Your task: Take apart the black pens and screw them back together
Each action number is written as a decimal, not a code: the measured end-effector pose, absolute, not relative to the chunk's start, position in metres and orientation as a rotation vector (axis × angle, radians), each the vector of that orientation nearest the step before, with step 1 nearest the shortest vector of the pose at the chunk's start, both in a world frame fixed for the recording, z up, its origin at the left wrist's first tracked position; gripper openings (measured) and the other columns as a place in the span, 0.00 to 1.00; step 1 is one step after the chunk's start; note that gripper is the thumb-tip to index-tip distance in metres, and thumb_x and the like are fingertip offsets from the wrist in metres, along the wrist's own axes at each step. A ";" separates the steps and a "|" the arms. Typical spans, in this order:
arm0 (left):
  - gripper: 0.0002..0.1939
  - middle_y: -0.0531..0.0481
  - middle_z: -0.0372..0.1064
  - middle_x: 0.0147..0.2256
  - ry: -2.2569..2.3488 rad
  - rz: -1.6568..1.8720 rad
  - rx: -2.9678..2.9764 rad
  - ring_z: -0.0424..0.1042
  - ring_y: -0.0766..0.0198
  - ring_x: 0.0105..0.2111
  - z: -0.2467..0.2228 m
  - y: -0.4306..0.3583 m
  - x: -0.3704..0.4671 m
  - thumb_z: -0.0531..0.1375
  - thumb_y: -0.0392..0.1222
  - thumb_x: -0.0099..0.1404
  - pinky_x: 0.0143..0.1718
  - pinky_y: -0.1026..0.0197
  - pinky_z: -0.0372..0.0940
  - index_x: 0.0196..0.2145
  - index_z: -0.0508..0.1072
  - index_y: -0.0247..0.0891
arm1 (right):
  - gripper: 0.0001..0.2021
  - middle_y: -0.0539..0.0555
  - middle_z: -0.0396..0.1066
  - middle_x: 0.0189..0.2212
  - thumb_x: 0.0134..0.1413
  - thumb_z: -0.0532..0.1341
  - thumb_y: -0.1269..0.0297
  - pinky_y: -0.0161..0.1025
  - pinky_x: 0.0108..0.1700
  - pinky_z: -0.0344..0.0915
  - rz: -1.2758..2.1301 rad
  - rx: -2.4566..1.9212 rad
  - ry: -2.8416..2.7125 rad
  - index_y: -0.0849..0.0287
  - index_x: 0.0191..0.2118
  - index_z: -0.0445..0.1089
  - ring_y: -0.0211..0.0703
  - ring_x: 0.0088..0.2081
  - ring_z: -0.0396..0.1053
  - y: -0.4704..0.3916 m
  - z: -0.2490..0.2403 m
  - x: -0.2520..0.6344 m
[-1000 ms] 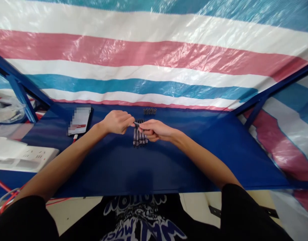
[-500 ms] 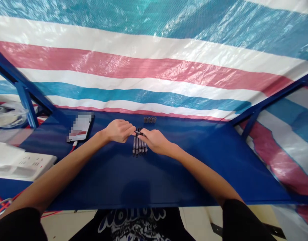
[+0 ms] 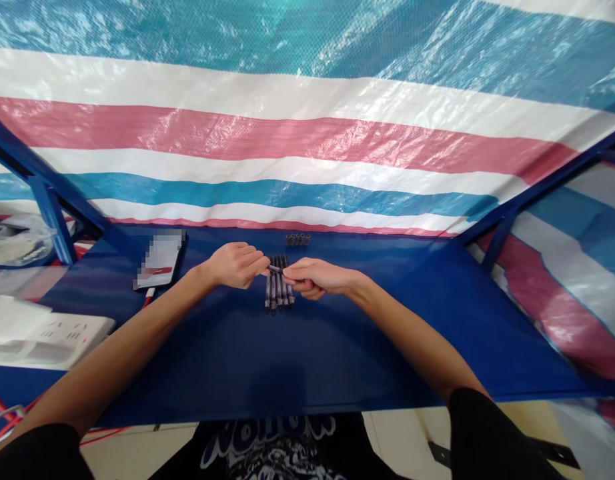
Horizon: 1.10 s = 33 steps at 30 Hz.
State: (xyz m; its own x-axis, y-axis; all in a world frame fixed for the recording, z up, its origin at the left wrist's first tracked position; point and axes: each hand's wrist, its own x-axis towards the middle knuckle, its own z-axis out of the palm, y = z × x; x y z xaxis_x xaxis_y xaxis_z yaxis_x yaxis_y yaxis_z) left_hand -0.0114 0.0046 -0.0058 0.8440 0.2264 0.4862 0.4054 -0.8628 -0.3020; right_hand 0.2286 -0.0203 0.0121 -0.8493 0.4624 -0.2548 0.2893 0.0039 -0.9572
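A thin dark pen-like piece [image 3: 275, 269] spans the gap between my hands, above a row of several dark-and-clear pens [image 3: 279, 293] lying side by side on the blue table. My left hand [image 3: 240, 265] is closed round its left end. On its right end, my right hand [image 3: 315, 277] pinches with thumb and fingers. Most of the piece is hidden in the fingers. Beyond the pens stands a short row of several small dark cylinders [image 3: 298, 239].
At the left lie a phone [image 3: 160, 259] with a cable and a white power strip [image 3: 52, 335]. A plastic bag [image 3: 20, 240] sits farther left. Blue frame bars [image 3: 507, 223] and striped sheeting [image 3: 287, 147] enclose the blue table [image 3: 227, 367].
My right hand has shifted slightly right and turned, its lower fingers now showing. More of the piece is visible between the hands. The camera view has shifted a little.
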 end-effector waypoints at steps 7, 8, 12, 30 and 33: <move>0.17 0.53 0.64 0.19 -0.878 -0.467 -2.795 0.62 0.67 0.18 -0.008 0.004 -0.004 0.45 0.42 0.70 0.21 0.63 0.47 0.27 0.66 0.37 | 0.13 0.58 0.71 0.35 0.68 0.47 0.61 0.35 0.32 0.54 0.302 -1.259 -2.627 0.62 0.39 0.64 0.41 0.32 0.66 -0.029 0.005 0.214; 0.17 0.53 0.64 0.19 -0.863 -0.481 -2.799 0.62 0.67 0.18 -0.009 0.004 -0.004 0.45 0.42 0.70 0.21 0.63 0.47 0.27 0.66 0.37 | 0.14 0.60 0.71 0.35 0.68 0.46 0.61 0.36 0.32 0.53 0.184 -1.286 -2.682 0.63 0.42 0.64 0.43 0.33 0.67 -0.031 0.004 0.212; 0.19 0.53 0.63 0.18 -0.599 -0.550 -2.684 0.60 0.68 0.18 -0.011 0.003 -0.006 0.44 0.42 0.71 0.22 0.63 0.49 0.26 0.65 0.37 | 0.16 0.58 0.71 0.28 0.68 0.44 0.58 0.36 0.29 0.50 0.171 -1.315 -2.808 0.63 0.43 0.64 0.43 0.27 0.65 -0.037 0.004 0.210; 0.20 0.52 0.64 0.19 -1.218 -1.046 -2.297 0.61 0.67 0.18 -0.016 0.022 -0.028 0.43 0.44 0.71 0.23 0.64 0.51 0.31 0.70 0.36 | 0.15 0.42 0.41 0.19 0.59 0.54 0.58 0.30 0.18 0.37 1.806 -1.077 -1.660 0.57 0.24 0.54 0.29 0.18 0.37 0.007 0.004 0.261; 0.23 0.53 0.63 0.20 -1.456 -1.171 -2.487 0.61 0.68 0.20 -0.021 0.011 -0.007 0.41 0.48 0.72 0.26 0.64 0.53 0.29 0.68 0.36 | 0.07 0.42 0.43 0.19 0.55 0.53 0.64 0.30 0.18 0.38 1.727 -1.181 -1.610 0.59 0.27 0.59 0.29 0.18 0.38 0.012 -0.004 0.257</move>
